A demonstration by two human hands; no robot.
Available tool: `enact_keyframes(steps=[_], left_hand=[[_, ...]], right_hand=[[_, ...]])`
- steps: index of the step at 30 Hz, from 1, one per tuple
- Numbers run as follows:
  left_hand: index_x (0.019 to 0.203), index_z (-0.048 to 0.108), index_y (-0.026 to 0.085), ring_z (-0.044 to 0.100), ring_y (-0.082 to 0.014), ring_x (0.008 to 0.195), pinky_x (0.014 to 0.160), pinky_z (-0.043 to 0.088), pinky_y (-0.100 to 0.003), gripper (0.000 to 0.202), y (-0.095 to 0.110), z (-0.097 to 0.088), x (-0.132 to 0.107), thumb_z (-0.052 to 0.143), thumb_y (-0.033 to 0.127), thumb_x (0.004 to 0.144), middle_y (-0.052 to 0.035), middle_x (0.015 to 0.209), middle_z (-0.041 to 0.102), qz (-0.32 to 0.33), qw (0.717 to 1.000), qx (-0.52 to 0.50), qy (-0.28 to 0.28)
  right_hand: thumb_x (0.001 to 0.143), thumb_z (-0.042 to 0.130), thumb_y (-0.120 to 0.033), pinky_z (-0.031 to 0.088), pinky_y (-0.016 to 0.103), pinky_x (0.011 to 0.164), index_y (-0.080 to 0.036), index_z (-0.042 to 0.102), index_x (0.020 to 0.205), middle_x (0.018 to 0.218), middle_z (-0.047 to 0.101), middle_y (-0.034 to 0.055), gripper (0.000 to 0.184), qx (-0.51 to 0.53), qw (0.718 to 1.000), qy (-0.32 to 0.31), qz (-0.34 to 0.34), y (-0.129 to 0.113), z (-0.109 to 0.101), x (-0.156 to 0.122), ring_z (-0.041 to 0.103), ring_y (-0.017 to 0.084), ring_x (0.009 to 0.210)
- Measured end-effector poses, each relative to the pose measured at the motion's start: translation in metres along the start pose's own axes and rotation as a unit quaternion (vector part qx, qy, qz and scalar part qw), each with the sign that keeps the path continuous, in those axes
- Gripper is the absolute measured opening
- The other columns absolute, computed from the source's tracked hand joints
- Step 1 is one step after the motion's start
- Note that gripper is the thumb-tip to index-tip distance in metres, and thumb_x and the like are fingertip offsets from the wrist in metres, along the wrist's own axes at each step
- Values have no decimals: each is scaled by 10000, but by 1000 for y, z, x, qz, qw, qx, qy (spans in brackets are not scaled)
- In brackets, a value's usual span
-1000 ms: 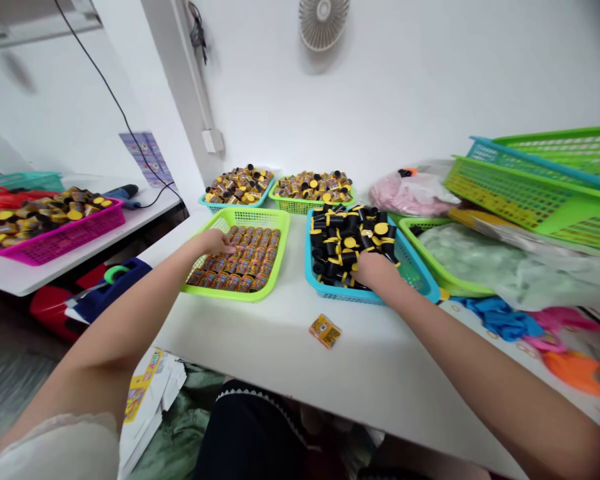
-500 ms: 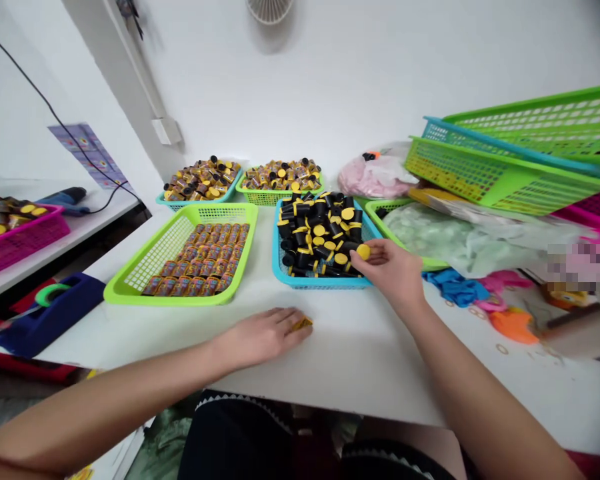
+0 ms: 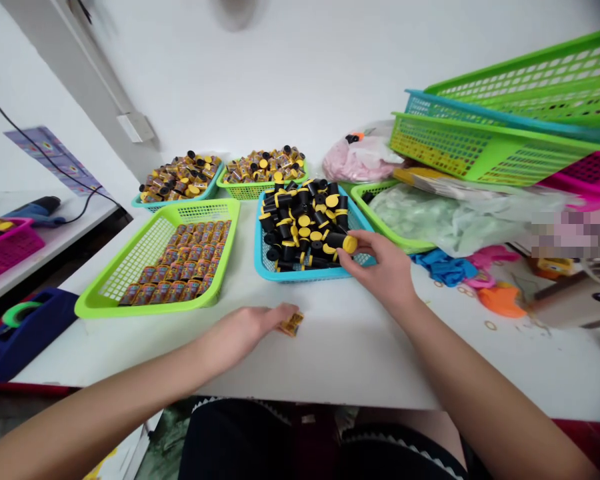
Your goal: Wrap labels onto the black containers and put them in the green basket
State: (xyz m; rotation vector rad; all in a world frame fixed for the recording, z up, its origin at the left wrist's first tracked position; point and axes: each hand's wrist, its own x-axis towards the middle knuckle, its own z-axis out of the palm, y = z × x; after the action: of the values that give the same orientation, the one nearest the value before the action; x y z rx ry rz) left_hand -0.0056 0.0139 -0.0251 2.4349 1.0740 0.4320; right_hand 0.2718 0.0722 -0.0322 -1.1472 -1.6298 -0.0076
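Observation:
My right hand (image 3: 387,267) pinches a small black canister with a yellow cap (image 3: 349,244) at the front right of a blue basket (image 3: 305,275). That basket is heaped with similar black canisters (image 3: 305,220). Low over the white table, my left hand (image 3: 250,327) has thumb and fingers closed on a small printed yellow label sleeve (image 3: 293,324); most of its fingers are hidden behind the hand. A green basket (image 3: 145,307) to the left holds rows of printed, labelled canisters (image 3: 177,267).
Two baskets of labelled canisters, one blue (image 3: 153,203) and one green (image 3: 253,191), stand at the back wall. Stacked green baskets (image 3: 495,157) and plastic bags (image 3: 430,217) crowd the right, near balloon-like pieces (image 3: 445,267). A blue tape dispenser (image 3: 35,333) sits at left.
The view has shifted a little. My right hand has drawn the canister slightly over the basket, and my left hand has turned, showing the label sleeve raised between its fingers.

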Motion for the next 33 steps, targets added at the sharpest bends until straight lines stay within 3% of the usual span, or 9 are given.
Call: enact_keyframes(steps=[5,8,11,17,21,24,27,30,33], left_hand=[[871,717,145,708,-166,705,601,570,-221,146,26,-15,26,695,252,774,-50,808,741,-81,969,-230,43],[723,703,132,698,-171,597,558,569,-242,272,30,-8,43,748,399,748,-55,684,734,-129,935,-321,71],[619,674,140,711,-170,612,578,568,-240,457,23,5,51,580,505,877,-69,656,735,-130,929,-324,121],[816,715,158,698,-154,701,674,548,-243,419,1,18,46,441,435,969,-53,781,734,-12,983,-160,86],[792,701,164,659,-148,724,704,529,-250,410,-3,16,42,410,375,989,-47,799,692,41,990,-110,84],[1016,711,162,670,-158,829,782,534,-263,338,-2,14,41,406,302,989,-62,910,719,56,986,-137,82],[1304,599,171,679,-171,882,846,536,-289,378,-3,14,41,437,273,978,-55,918,740,44,984,-157,71],[1247,655,194,688,-178,883,850,541,-296,355,-3,18,41,514,337,954,-50,1011,747,17,981,-181,71],[1365,564,212,694,-152,811,770,562,-263,488,-3,21,42,597,379,908,-26,1035,745,-8,971,-223,90]], right_hand=[[822,656,-279,618,310,699,-245,649,1103,1174,582,87,283,148,988,-26,47,-9,1,-1,653,126,738],[789,703,-301,595,290,636,-254,633,1112,1156,578,79,334,245,961,-81,104,-16,-1,-2,640,113,693],[789,728,-319,579,285,608,-253,622,1135,905,653,26,368,316,924,-146,158,-23,-8,-2,638,121,647],[856,688,-371,519,258,495,-209,665,1048,645,688,-6,252,416,857,-225,205,-31,-13,-4,621,118,502],[841,699,-404,477,240,428,-182,663,960,585,684,-2,254,429,829,-260,248,-33,-10,-7,600,120,451],[818,713,-433,460,224,406,-170,663,920,540,660,-12,286,395,831,-293,259,-36,-11,-7,564,101,406],[773,749,-432,460,215,404,-170,663,904,531,640,-26,305,360,844,-302,259,-38,-12,-5,551,90,406],[701,809,-387,511,233,472,-176,675,902,618,662,-13,321,336,862,-289,247,-39,-13,-4,600,103,509],[660,839,-360,542,253,537,-182,683,924,707,689,8,355,339,858,-299,244,-38,-13,-4,638,121,604]])
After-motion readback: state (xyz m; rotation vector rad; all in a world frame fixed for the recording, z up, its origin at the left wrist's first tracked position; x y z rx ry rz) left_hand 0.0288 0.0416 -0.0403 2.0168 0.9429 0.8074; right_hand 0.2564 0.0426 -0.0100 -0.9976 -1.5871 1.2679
